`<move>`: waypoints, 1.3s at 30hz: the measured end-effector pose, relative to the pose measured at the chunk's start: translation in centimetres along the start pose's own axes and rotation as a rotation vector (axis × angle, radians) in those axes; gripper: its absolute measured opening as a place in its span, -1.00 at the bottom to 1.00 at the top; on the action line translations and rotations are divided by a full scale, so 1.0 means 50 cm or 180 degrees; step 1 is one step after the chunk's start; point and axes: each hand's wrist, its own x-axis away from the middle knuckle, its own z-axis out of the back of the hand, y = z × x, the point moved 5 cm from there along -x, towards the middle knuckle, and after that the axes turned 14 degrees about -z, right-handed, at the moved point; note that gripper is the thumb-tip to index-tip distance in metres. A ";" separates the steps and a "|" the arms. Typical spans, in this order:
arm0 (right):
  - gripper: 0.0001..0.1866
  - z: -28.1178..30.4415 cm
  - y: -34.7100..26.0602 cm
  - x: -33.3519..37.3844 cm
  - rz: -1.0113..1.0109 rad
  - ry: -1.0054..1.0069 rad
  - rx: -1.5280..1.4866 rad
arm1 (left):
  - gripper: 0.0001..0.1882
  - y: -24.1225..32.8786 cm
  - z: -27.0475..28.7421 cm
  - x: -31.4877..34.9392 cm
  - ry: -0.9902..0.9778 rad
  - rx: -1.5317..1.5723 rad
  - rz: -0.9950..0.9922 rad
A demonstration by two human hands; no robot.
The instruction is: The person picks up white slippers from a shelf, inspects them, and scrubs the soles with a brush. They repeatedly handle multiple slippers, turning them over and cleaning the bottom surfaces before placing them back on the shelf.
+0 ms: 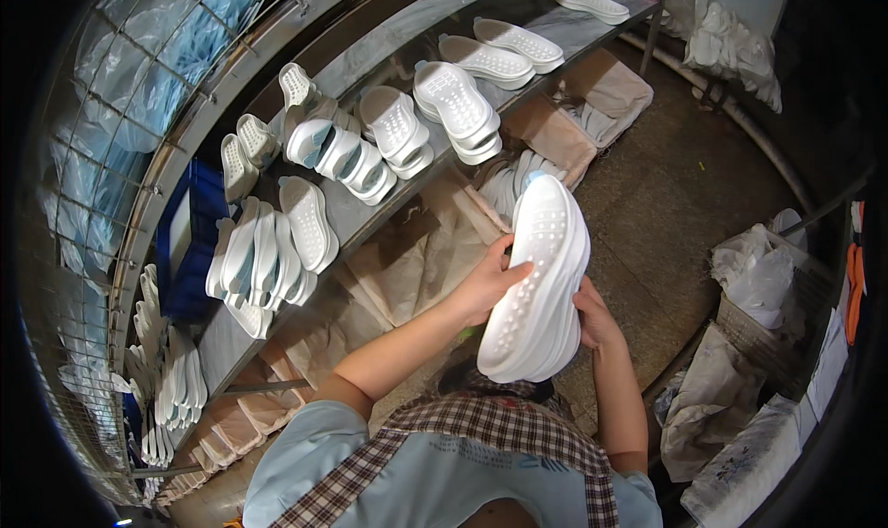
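Long grey surface [219,336], narrow, slab-like top; wire mesh panel [67,149] in a metal frame runs along behind it, and a thin metal leg [653,38] props its far end. Floor [684,200] in front of the surface is brown-grey, scuffed-looking, with a pipe [740,116] crossing beyond that far end. Light's uneven, darkest past the surface's far end.

Stack of white shoe soles [535,288], several, nested; exact count I cannot make out. Uppermost piece: smooth rim, rows of small raised round dots across the face I see. Pale blue tab [534,177] at the far end. Pose, as I view it: tilted, far end leaning right, layered edges toward the right, held up between left hand [488,283] and right hand [599,319].
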 end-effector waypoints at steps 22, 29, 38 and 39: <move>-0.36 0.099 0.040 -0.078 -0.0057 -0.0198 -0.0664 | -0.44 0.080 0.136 -0.047 0.0445 0.1705 0.0247; -0.33 0.076 0.061 -0.094 -0.0621 0.0066 -0.0536 | -0.22 0.012 0.017 0.169 -0.0276 0.1210 0.0908; -0.55 0.042 0.099 -0.058 -0.1539 -0.0074 -0.0595 | -0.06 0.070 0.016 0.188 -0.0876 -0.3542 -0.0376; -0.58 0.024 0.099 -0.044 -0.1696 -0.0170 -0.0777 | -0.04 0.109 0.037 0.177 -0.0478 -0.3845 -0.0943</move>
